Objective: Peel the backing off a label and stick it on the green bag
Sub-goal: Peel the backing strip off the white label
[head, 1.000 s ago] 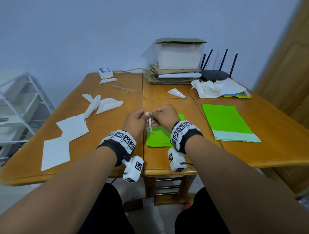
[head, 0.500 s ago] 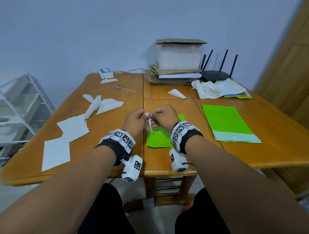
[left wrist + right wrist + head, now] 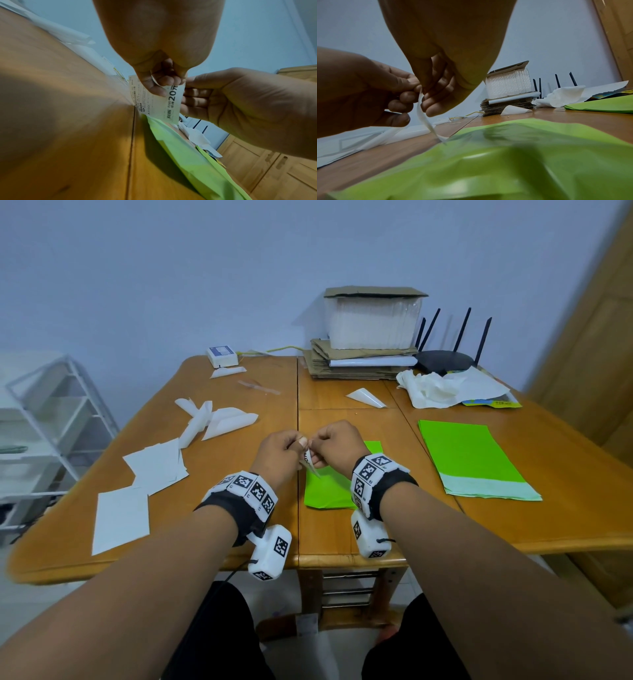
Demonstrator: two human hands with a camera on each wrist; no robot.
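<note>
A white printed label (image 3: pixel 309 461) (image 3: pixel 157 102) (image 3: pixel 423 117) hangs upright between my two hands, its lower corner close above a green bag (image 3: pixel 329 487) (image 3: pixel 193 151) (image 3: pixel 505 155) that lies flat on the wooden table (image 3: pixel 239 474). My left hand (image 3: pixel 282 448) (image 3: pixel 164 79) pinches the label's top edge with curled fingers. My right hand (image 3: pixel 334 445) (image 3: pixel 429 93) pinches the same top edge from the other side, thumbs nearly touching. Whether the backing has come apart from the label I cannot tell.
A stack of green bags (image 3: pixel 472 460) lies to the right. Peeled white backing sheets (image 3: pixel 219 422) and flat white sheets (image 3: pixel 137 491) lie to the left. At the back stand a box on cardboard (image 3: pixel 371 333), a black router (image 3: pixel 445 357) and crumpled paper (image 3: pixel 442 388).
Both hands keep pinching the label in the same spot above the bag; only small finger movement at its top edge.
</note>
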